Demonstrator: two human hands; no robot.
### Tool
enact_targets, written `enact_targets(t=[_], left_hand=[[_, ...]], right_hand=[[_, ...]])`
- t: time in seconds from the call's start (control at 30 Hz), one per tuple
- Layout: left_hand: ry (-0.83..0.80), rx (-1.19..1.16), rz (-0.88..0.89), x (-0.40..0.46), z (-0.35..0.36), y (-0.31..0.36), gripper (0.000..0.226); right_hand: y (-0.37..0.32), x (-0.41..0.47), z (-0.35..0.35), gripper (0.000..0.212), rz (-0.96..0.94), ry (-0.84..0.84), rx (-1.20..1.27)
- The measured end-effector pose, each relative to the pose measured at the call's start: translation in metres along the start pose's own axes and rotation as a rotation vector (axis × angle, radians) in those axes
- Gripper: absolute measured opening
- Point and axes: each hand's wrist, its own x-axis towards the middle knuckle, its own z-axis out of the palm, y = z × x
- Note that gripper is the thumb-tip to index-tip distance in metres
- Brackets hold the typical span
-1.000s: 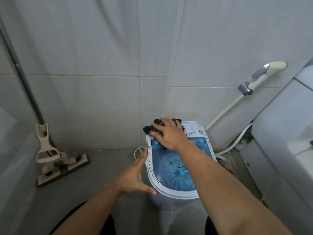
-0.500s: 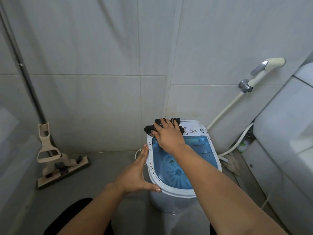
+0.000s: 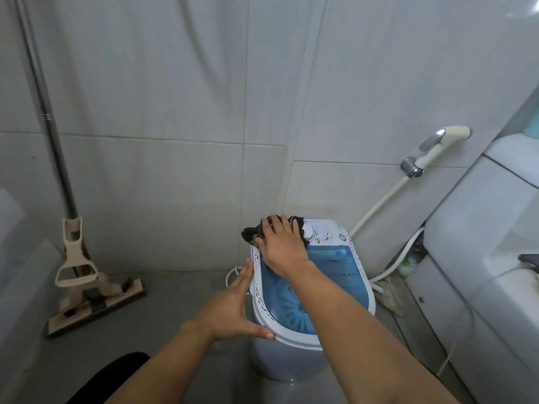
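Note:
A small white and blue washing machine (image 3: 358, 281) stands on the grey floor against the tiled wall, its blue tub open and its rim speckled with dark marks. A black cloth (image 3: 251, 233) lies on the machine's back left corner. My right hand (image 3: 281, 246) lies flat on the cloth with fingers spread, pressing it against the top. My left hand (image 3: 233, 310) rests open against the machine's left side, thumb on the front rim.
A beige flat mop (image 3: 84, 281) leans on the wall at the left. A bidet sprayer (image 3: 437, 145) with a white hose hangs on the wall at the right. A white toilet tank and cabinet (image 3: 481, 258) fill the right side.
My right hand has slid slightly further back over the black cloth. The view has shifted, with the machine lower in view. My left hand stays on the machine's side.

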Motion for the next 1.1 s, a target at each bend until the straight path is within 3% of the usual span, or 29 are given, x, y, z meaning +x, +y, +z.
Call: enact_targets(t=[0.27,0.63,0.9,1.1], left_hand=[[0.002,0.046,-0.004,-0.001,-0.004,0.003,0.164],[0.016,0.080,-0.010,0.000,-0.006,0.006,0.163],[0.021,0.149,-0.061,0.001,-0.009,0.006,0.165],[0.029,0.170,-0.059,0.002,-0.008,0.007,0.165]], right_hand=[[-0.009,0.022,0.003,0.076,0.070,-0.017,-0.022],[-0.004,-0.008,0.010,0.066,-0.025,-0.009,0.012],[-0.005,0.032,0.001,0.064,0.101,-0.014,0.018],[-0.001,0.014,-0.002,0.059,0.001,-0.015,-0.014]])
